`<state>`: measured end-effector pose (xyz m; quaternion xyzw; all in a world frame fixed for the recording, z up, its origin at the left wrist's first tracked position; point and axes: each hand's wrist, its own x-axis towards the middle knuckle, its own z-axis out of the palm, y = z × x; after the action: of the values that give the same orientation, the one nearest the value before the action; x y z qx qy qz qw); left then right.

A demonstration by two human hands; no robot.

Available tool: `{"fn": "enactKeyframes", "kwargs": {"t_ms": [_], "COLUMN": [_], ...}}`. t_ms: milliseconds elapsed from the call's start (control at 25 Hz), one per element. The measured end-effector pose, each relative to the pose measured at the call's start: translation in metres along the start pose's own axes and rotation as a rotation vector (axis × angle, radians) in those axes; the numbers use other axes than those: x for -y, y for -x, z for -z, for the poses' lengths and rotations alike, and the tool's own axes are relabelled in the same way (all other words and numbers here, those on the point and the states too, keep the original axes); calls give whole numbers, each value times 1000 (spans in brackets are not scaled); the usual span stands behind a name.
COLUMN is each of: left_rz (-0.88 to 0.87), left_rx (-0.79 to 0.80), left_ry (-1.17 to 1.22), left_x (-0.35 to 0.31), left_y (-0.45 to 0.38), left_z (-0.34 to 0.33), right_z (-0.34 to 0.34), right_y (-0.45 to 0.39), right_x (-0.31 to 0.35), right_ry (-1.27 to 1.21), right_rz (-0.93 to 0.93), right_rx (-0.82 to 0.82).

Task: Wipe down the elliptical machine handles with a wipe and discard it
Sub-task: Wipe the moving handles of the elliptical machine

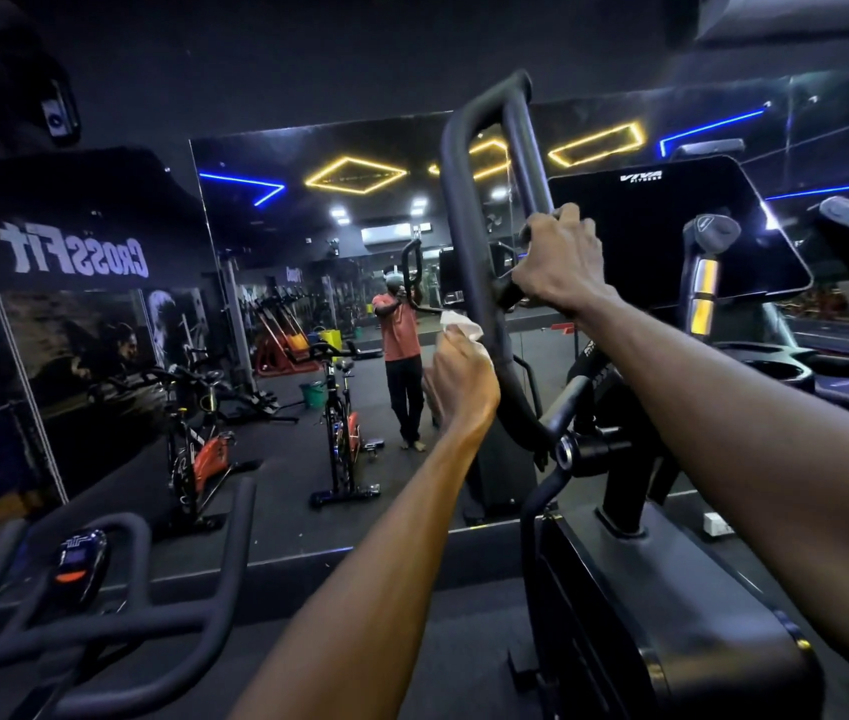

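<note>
Head view, near to far. Left hand (459, 379) pinches a white wipe (461, 323) in curled fingers (451, 350), just left of the looped handle's (469, 241) outer bar; whether the wipe touches the bar cannot be told. Right hand (560, 262) is clenched round the inner bar of the same handle, steadying it.

Judgement on the step: wiping of this handle is under way. To do it well, wrap the wipe round the bar rather than dabbing one side, run it the whole length up over the top bend, and shift the right hand so the patch under its grip gets cleaned too.

Second handle (848, 252) at far right, well apart; the stubby grips beside the console (672, 231) look untouched, though that is a guess.

Hard to make out: left fingertips hidden behind the wipe; room dim; no bin identifiable, only a green bucket (312, 394) reflected in the mirror (277, 241).
</note>
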<state>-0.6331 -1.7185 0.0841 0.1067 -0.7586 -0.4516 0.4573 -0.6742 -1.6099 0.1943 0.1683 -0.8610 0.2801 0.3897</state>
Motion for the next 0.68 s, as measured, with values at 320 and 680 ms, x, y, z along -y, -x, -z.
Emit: {"fn": "enactKeyframes", "kwargs": {"t_ms": [320,680], "left_rz": [-278,142], "left_rx": [439,370], "left_ry": [286,620], "left_x": [-27,-12], "left_y": [-9,-19], "left_z": [25,28], "right_z": [-7,-45], "right_y": [43,92], "right_x": [9,3], "right_ry": [-1059,-78], "right_rz": [-298,477], "right_rx": [275,22]}}
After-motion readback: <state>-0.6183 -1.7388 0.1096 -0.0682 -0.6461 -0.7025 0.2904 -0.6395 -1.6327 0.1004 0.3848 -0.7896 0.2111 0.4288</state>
